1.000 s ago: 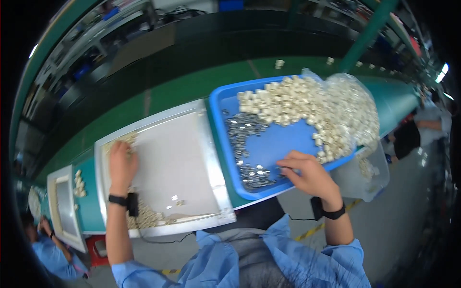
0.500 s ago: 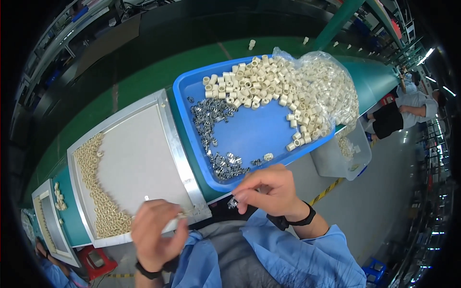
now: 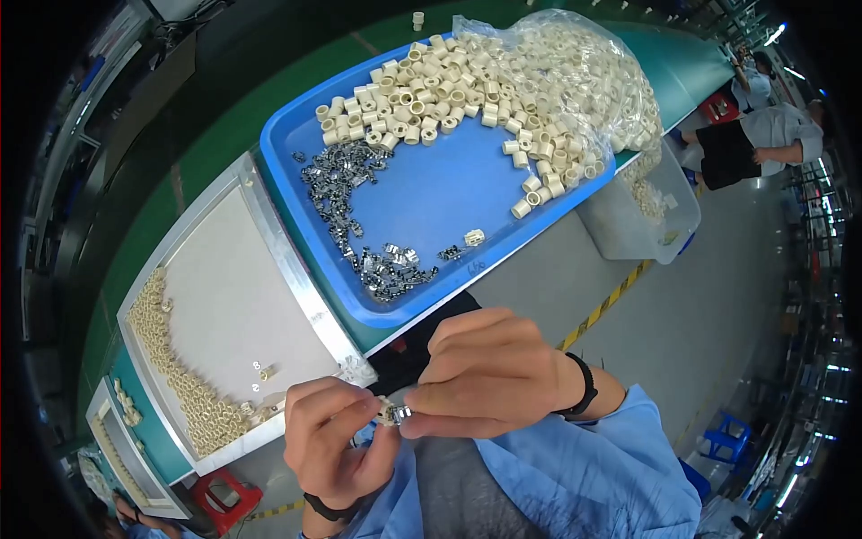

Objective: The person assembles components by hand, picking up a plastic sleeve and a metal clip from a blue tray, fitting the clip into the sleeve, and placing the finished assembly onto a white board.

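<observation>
So everything here hangs off the near-left corner of the blue tray [image 3: 431, 198]: the cream piece [image 3: 385, 412] and the metal clip [image 3: 402, 414] are both just on the wearer's side of it, clear of the rim, up in the air between the two hands. Left hand [image 3: 337, 440] has thumb and forefinger pinched on the cream piece, no real gap; right hand [image 3: 489, 377] has its fingertips closed on the clip, and it's the hand nearer the tray. Key relation imo: the clip is right up against the cream piece on its right, so the pair lines up roughly crosswise, fingertip to fingertip. Can't tell how far the clip is in, or which way the cream piece's opening points, too small.
</observation>
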Available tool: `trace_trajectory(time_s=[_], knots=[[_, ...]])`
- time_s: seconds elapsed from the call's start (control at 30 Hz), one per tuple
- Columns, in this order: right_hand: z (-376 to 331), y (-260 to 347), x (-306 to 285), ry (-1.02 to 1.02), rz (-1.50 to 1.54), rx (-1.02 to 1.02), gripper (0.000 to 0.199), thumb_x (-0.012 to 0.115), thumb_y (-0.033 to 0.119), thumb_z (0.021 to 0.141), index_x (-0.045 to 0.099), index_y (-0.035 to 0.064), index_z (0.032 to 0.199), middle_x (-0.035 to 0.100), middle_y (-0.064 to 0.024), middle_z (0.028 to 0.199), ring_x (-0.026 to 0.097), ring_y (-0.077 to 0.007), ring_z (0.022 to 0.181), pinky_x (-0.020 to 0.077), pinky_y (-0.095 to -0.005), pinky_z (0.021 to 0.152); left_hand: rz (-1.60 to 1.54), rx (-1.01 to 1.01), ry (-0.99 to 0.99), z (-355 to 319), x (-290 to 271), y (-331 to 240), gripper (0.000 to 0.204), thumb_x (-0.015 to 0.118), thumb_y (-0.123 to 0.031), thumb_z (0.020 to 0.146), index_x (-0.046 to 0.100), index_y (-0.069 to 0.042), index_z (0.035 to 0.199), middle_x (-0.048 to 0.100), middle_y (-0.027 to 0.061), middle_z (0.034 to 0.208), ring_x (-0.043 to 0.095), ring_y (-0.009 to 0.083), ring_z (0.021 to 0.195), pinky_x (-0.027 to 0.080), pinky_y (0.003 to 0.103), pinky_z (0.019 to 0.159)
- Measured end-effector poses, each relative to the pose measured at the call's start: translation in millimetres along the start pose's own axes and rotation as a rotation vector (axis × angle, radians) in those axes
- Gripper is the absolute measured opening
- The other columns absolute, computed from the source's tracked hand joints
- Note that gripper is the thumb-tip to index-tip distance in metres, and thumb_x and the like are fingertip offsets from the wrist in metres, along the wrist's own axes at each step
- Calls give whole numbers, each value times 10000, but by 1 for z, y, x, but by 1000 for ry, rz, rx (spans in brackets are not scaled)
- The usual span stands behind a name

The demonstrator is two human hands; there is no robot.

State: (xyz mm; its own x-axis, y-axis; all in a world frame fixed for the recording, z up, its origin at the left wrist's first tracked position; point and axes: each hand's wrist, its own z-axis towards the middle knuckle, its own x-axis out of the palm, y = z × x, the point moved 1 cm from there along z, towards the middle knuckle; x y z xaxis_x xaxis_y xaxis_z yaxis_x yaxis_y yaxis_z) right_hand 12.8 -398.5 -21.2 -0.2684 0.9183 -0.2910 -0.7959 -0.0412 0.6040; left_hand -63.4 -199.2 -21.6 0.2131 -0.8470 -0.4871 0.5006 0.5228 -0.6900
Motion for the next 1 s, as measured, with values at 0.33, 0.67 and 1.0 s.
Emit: trace_trajectory(time_s=[0.33,0.67,1.0], knots=[[-4,1,-9,43,-84,-14,261,932,98,771,746,-36,897,645,-67,705,574,-202,542,495,-303,520,45,58,33,3,5,-3,287,797,-37,785,665,35,1030,648,163,941,620,308,812,493,395,707],[-12,2,4,63,-260,-59,292,902,149,804,751,-41,965,634,-61,728,584,-194,546,475,-286,518,24,6,33,5,13,2,358,836,21,706,709,-8,1039,696,122,972,673,300,829,540,379,712],[-21,-62,-71,213,-668,379,246,711,49,828,769,30,1066,687,-89,925,647,-282,873,511,-394,792,-249,-347,-2,-12,27,42,267,717,105,837,671,49,1094,636,146,1106,602,241,1030,475,338,950]])
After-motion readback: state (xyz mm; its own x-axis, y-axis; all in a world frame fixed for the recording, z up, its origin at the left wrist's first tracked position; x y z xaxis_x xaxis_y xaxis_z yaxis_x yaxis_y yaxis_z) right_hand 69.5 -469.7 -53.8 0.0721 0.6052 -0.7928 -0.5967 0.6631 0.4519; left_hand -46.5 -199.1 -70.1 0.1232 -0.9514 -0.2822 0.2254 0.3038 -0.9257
